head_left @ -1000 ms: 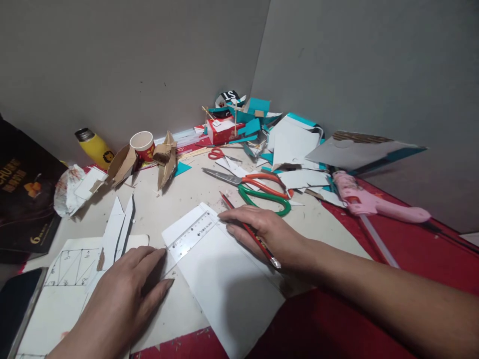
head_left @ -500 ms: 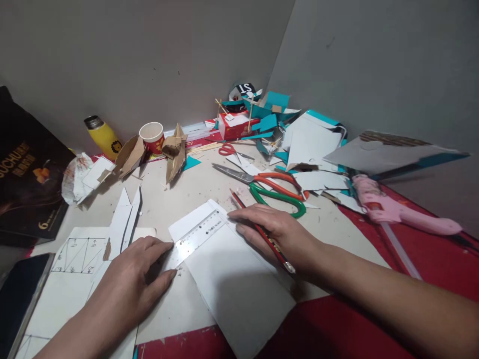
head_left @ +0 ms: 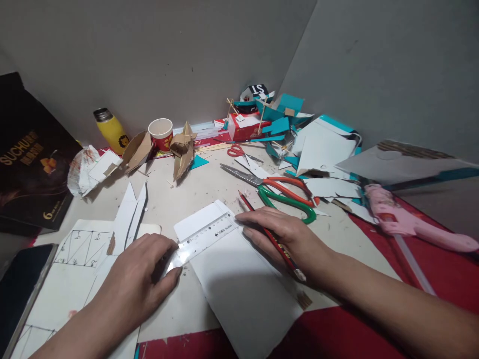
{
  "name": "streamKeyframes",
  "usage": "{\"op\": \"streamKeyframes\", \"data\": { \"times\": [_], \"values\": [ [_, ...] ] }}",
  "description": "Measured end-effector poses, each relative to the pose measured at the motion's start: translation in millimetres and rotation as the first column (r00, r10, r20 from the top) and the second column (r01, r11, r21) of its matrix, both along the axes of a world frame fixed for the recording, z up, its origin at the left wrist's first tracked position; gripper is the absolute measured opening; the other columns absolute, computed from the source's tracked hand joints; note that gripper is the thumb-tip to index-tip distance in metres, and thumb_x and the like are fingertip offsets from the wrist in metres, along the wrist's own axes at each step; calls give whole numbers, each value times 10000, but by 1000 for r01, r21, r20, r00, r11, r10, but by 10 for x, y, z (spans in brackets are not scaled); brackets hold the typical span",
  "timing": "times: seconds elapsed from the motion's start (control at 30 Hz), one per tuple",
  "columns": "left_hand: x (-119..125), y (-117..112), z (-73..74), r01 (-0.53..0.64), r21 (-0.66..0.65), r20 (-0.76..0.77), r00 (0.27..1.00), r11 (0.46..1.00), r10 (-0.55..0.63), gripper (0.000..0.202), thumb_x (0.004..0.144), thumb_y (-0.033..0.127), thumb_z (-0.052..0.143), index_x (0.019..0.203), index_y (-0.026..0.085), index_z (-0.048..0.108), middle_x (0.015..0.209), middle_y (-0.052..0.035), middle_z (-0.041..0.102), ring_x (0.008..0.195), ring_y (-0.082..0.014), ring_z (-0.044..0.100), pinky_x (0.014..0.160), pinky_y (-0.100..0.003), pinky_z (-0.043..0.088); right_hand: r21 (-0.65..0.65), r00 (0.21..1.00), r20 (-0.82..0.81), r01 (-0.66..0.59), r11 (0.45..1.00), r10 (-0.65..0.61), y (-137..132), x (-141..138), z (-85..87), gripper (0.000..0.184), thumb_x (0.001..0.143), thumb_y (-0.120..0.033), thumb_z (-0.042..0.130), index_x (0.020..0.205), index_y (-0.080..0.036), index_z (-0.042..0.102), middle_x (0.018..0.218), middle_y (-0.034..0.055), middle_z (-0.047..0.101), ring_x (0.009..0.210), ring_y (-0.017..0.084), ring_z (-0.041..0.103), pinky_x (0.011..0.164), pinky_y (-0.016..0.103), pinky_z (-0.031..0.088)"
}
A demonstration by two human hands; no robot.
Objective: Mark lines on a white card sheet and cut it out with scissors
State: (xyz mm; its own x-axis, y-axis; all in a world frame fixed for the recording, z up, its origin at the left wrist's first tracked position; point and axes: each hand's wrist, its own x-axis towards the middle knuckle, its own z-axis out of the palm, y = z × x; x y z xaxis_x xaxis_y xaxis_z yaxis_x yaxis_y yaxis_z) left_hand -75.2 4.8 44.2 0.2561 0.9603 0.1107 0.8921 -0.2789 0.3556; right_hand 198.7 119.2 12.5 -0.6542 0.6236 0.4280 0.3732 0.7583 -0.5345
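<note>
Hands both down flat on work. Left hand [head_left: 138,279]: fingers loosely together, tips pressing the left end of the ruler [head_left: 207,238]. Right hand [head_left: 288,237]: fingers extended onto the ruler's right end, red pencil [head_left: 279,247] pinched between them, tip toward the table's far edge.

Ruler: clear plastic, black scale, glare at the left end. It lies slanted across the far end of the white card [head_left: 239,284] and bridges the two hands.

Card's near end is ragged and sits by the table's front edge. Surface is a beige board [head_left: 209,187] over a red table [head_left: 441,269], with scraps all over. Scissors [head_left: 284,192] just beyond the right hand, pink glue gun [head_left: 407,224] toward the right edge. Grey walls [head_left: 168,50] meet at the far corner.
</note>
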Motion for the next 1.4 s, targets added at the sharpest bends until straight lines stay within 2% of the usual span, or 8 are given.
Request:
{"op": "streamKeyframes", "data": {
  "times": [0.33,0.57,0.7,0.9,1.17,1.4],
  "values": [
    [-46,-25,-77,42,-9,-62,997,999,-42,314,882,316,565,1180,251,491,1065,-82,648,958,-257,642,785,-440,556,-13,1000,8,12,1000,-12,-38,10,30,203,923,-171,520,1085,-168,642,969,97,748,862,195,694,770,338,567],
    [-86,-27,-74,63,-3,-92,994,998,-63,333,883,333,552,1208,285,496,1072,-66,660,931,-250,667,736,-407,573,-19,1000,13,14,1000,-13,-28,12,29,214,914,-184,540,1099,-208,646,965,69,748,874,192,701,797,327,564],
    [-107,-30,-86,58,24,-94,994,998,-56,347,874,378,560,1209,298,520,1079,-63,672,919,-255,678,698,-381,570,-10,1000,-11,3,1000,-3,-18,16,3,213,912,-168,540,1096,-182,648,979,81,748,882,188,697,800,326,561],
    [-181,-52,-158,21,37,-97,995,999,-17,375,863,441,566,1215,310,566,1119,-60,664,958,-261,669,769,-391,561,-8,1000,-6,-3,1000,3,-8,27,2,205,911,-157,536,1081,-152,651,948,101,746,858,197,693,774,336,562],
    [-149,-10,-87,36,56,-96,995,998,-31,355,845,456,584,1163,300,616,1080,-72,694,917,-268,692,716,-368,591,-18,1000,-18,20,1000,-20,1,26,-34,198,909,-160,537,1064,-165,660,955,96,752,867,201,693,768,353,566],
    [-212,-59,-123,27,-22,-138,990,999,-30,410,853,444,593,1247,344,542,1169,-55,650,1012,-281,658,801,-429,581,-9,1000,-26,9,1000,-10,16,23,-30,206,908,-157,532,1058,-123,669,945,112,752,854,209,697,760,343,568]
  ]
}}
